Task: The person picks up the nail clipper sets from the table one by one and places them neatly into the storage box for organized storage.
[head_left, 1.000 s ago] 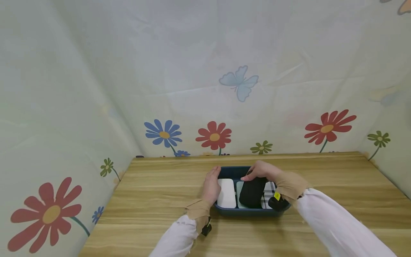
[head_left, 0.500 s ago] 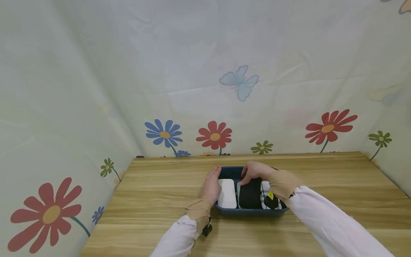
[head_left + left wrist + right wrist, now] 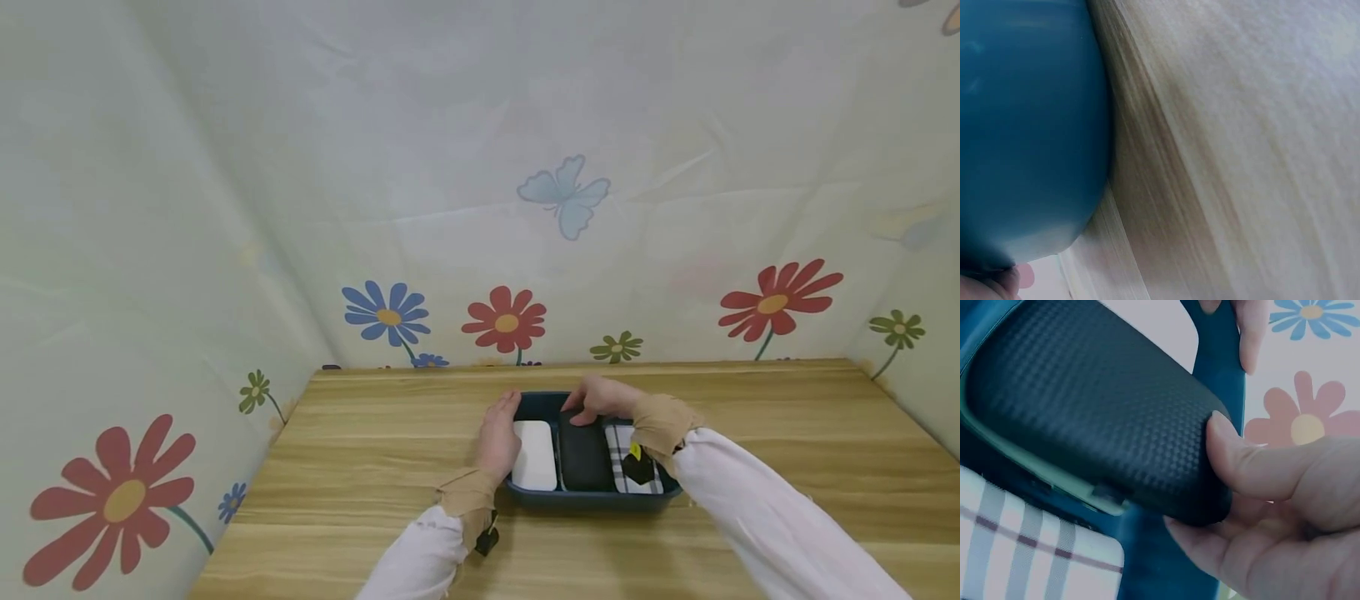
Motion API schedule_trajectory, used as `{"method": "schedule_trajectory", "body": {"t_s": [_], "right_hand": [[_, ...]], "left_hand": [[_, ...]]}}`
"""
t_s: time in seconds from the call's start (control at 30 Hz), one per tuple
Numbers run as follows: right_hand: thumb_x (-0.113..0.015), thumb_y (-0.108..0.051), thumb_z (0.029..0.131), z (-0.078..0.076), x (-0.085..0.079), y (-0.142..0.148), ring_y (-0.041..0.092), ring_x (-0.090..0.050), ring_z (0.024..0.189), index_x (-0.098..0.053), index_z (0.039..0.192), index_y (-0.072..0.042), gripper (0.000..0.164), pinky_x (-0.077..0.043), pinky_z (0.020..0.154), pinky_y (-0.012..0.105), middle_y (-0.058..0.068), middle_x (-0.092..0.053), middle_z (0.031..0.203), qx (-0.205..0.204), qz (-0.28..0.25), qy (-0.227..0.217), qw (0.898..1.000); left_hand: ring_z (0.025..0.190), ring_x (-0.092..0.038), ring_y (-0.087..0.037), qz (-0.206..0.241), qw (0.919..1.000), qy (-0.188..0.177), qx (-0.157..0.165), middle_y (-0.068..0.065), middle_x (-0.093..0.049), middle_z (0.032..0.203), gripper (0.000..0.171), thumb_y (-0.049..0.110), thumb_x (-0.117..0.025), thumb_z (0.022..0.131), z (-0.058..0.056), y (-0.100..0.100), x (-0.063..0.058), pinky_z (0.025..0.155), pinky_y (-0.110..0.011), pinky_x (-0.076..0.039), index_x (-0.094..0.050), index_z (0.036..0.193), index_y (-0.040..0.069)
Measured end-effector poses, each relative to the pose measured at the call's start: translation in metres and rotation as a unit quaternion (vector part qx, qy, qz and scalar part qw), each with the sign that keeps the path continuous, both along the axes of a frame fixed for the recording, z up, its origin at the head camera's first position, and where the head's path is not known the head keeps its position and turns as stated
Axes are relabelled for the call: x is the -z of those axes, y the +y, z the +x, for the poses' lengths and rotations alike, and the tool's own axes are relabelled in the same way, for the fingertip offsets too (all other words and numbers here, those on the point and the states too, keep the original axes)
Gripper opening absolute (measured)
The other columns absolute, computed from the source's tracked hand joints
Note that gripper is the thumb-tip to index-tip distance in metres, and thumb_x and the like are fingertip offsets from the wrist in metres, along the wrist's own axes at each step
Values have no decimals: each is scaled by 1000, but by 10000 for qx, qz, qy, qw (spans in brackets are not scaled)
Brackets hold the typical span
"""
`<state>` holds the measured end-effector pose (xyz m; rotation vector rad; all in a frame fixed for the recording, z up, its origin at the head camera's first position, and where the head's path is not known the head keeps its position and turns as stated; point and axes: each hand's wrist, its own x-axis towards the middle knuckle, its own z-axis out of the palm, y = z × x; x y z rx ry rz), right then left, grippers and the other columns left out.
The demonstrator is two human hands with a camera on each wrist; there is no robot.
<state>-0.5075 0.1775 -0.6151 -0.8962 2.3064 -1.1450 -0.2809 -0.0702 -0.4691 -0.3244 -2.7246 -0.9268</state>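
A dark blue bin stands on the wooden table. My left hand holds its left wall, thumb over the rim and fingers along the outside; the left wrist view shows mostly the bin's side. My right hand pinches the far end of a black rounded case, textured in the right wrist view, between thumb and fingers. The case lies in the middle of the bin, over a pale green case that shows along its edge. A white case sits to the left, a plaid case to the right.
The wooden table extends on both sides of the bin. Behind it hangs a pale cloth printed with flowers and a butterfly. A black wrist camera hangs over the plaid case.
My right hand has moved left with the black case, which was tilted and now lies straight and lower over the middle of the bin. The left hand stays on the bin wall.
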Motion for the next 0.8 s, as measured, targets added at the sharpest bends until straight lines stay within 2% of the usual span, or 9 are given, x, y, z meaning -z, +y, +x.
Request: {"method": "schedule_trajectory", "body": {"t_s": [0.07, 0.1, 0.2, 0.3, 0.4, 0.47, 0.53, 0.73, 0.8], "right_hand": [[-79, -20, 69, 15, -13, -3, 15, -60, 77, -71, 100, -11, 34, -51, 60, 29, 6, -66, 92, -274, -130, -120, 9995], [-77, -15, 72, 34, -32, -9, 17, -60, 78, -69, 102, -6, 32, -51, 61, 30, 10, -65, 94, -293, -112, -226, 9993], [-67, 1, 78, 111, -115, -32, 23, -58, 82, -62, 105, 10, 29, -51, 66, 31, 22, -62, 98, -64, 52, -378, 9993], [-58, 10, 80, 174, -184, -53, 27, -56, 84, -55, 106, 20, 28, -50, 70, 33, 31, -56, 103, 385, 202, -582, 9974], [-54, 14, 81, 198, -209, -62, 27, -55, 81, -51, 107, 24, 28, -50, 72, 35, 34, -54, 105, 665, 356, -674, 9949], [-55, 13, 80, 196, -206, -62, 27, -55, 80, -52, 107, 23, 28, -50, 72, 36, 33, -55, 105, 697, 351, -730, 9943], [-58, 11, 80, 182, -189, -57, 24, -56, 79, -56, 107, 19, 28, -50, 70, 34, 28, -57, 105, 505, 231, -625, 9965], [-66, -4, 80, 93, -86, -33, 18, -56, 80, -67, 105, 0, 26, -50, 65, 28, 15, -63, 101, -7, 186, 61, 9998], [-68, -7, 79, 75, -64, -28, 19, -56, 79, -68, 104, -1, 25, -51, 64, 29, 15, -64, 98, 31, 311, 158, 9994]], "left_hand": [[119, -40, -29, -12, 10000, 45, 5, -17, -44, 131, 55, -22, -53, 77, 0, 0, 1, 97, -37, -32, -47, 128, -4], [118, -40, -29, -13, 10000, 69, 7, -18, -44, 130, 55, -22, -53, 77, 0, 0, 1, 97, -37, -32, -47, 128, -4], [117, -41, -29, -40, 9999, 155, -1, -18, -45, 129, 55, -23, -53, 76, 0, 0, 1, 97, -37, -32, -47, 127, -4], [117, -41, -29, -56, 9998, 170, 2, -18, -45, 129, 55, -23, -53, 76, -1, 0, 1, 97, -36, -32, -47, 127, -5], [117, -41, -30, -74, 9998, 168, 34, -18, -45, 129, 55, -23, -53, 76, -1, 1, 1, 97, -36, -32, -47, 127, -5], [117, -42, -29, -73, 9998, 163, 43, -18, -45, 129, 55, -23, -53, 76, -1, 1, 1, 97, -36, -32, -47, 127, -5], [117, -42, -29, -78, 9998, 161, 30, -18, -45, 129, 55, -23, -53, 76, -1, 1, 0, 97, -36, -32, -47, 128, -5], [118, -41, -29, -15, 9999, 124, -11, -18, -44, 130, 55, -23, -52, 76, -2, 0, 1, 97, -36, -32, -47, 128, -4], [118, -41, -30, -37, 9999, 106, -9, -18, -44, 130, 56, -23, -53, 76, -2, 0, 1, 97, -36, -32, -47, 128, -4]]}}
